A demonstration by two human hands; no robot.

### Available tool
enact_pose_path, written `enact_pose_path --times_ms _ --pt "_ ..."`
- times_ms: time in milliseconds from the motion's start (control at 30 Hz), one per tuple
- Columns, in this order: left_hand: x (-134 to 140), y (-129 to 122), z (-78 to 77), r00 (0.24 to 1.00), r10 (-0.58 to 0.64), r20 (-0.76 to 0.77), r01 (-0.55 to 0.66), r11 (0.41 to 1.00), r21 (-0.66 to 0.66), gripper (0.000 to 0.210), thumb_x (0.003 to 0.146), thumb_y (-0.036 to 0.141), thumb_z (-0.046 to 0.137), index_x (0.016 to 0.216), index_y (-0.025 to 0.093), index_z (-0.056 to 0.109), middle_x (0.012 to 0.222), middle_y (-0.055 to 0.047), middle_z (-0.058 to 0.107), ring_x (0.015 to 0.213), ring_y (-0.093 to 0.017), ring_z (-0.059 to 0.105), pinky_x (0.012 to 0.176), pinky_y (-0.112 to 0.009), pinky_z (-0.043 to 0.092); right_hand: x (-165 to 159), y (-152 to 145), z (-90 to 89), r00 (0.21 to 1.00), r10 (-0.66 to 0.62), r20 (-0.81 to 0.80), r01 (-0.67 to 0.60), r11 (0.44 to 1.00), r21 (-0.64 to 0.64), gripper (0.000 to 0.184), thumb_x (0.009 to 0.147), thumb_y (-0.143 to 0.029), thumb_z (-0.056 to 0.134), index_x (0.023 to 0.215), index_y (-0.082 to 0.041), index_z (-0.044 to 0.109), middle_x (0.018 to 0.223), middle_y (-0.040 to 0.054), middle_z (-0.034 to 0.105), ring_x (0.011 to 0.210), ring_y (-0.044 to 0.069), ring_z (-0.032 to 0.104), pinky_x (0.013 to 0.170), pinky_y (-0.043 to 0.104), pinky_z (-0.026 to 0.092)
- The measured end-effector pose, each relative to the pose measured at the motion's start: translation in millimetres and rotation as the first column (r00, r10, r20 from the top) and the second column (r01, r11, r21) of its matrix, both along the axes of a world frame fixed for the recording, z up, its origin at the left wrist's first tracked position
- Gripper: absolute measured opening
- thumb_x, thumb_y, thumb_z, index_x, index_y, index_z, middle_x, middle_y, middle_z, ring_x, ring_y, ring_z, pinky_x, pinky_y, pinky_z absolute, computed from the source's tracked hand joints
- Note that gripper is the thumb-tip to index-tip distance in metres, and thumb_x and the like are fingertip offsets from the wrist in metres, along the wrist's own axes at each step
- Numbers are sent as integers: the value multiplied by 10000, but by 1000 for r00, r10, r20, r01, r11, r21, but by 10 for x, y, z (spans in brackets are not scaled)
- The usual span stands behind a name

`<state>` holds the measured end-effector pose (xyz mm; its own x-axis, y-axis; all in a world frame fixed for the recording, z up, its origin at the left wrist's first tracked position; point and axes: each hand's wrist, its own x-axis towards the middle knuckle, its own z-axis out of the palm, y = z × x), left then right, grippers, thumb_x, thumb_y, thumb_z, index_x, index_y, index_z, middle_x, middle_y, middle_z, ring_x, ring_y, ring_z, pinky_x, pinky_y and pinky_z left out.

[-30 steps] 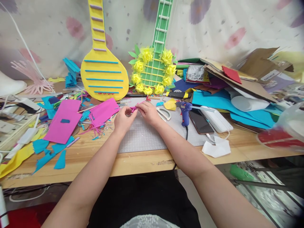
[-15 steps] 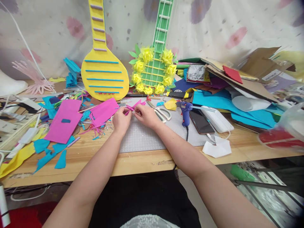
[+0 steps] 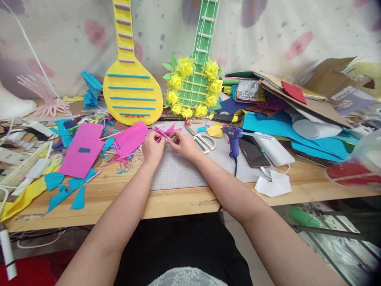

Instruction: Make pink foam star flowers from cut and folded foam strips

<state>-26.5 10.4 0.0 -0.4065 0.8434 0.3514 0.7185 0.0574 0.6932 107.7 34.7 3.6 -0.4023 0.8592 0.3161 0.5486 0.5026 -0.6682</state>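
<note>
Both hands meet over the grey cutting mat [image 3: 175, 171], working at a magenta paper flower [image 3: 167, 131] with pointed petals. My left hand [image 3: 153, 147] pinches the flower's near left side. My right hand [image 3: 185, 145] has thumb and fingers pressed together at its base; a thin pale bit, too small to name, shows between the fingertips. Just right of my right hand lie scissors [image 3: 205, 142] with pale handles. A folded magenta paper sheet [image 3: 131, 136] lies close behind my left hand, with a larger magenta sheet [image 3: 77, 159] farther left.
A yellow cardboard guitar shape [image 3: 132, 85] and a green one [image 3: 193, 89] ringed with yellow paper flowers stand at the back. Right of the mat's middle are a blue glue gun [image 3: 233, 143], a phone [image 3: 253, 151] and a white power bank [image 3: 274, 149]. Blue scraps [image 3: 79, 198] litter the left.
The flower's petals look more spread above the fingers than before, and my right fingers have shifted slightly at its base. The whole view has moved a little.
</note>
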Motion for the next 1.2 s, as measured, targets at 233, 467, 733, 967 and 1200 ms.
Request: enact_pose_path --times_ms 233,467,733,967,1200 --pt "17 19 16 998 4 -63 -5 1000 -14 99 764 286 555 707 209 528 770 -14 624 760 -174 583 708 -301 431 -52 -28 -11 997 -29 77 29 999 -12 203 816 -257 547 981 -183 640 719 2 677 670 129 598 647 240 390" --pt "1 17 37 995 12 -104 -16 999 -35 122 783 310 547 714 212 527 796 -20 632 785 -183 586 697 -303 418 -35 0 7 982 40 185 -39 999 -7 342 796 -230 548 1126 -176 619 739 8 687 691 141 600 648 242 384" --pt "-4 28 21 991 0 -135 -7 999 -49 115 781 314 556 723 215 537 811 -20 647 797 -185 593 685 -296 409 -18 10 8 975 98 199 -92 995 -39 380 780 -237 579 1152 -158 587 725 7 678 675 145 597 638 245 386" --pt "-2 21 50 993 8 -122 -17 997 -72 84 774 291 541 734 217 546 819 -18 652 792 -188 595 678 -302 415 5 19 10 985 1 175 8 999 -52 202 782 -315 614 923 -172 639 776 19 693 727 141 615 657 240 400" --pt "-14 40 22 989 10 -150 -14 999 -30 91 785 277 529 715 219 534 811 -18 646 807 -193 598 673 -301 416 -7 -37 66 966 -20 257 33 998 -47 203 822 -329 539 884 -191 673 804 31 704 759 158 623 696 256 417"
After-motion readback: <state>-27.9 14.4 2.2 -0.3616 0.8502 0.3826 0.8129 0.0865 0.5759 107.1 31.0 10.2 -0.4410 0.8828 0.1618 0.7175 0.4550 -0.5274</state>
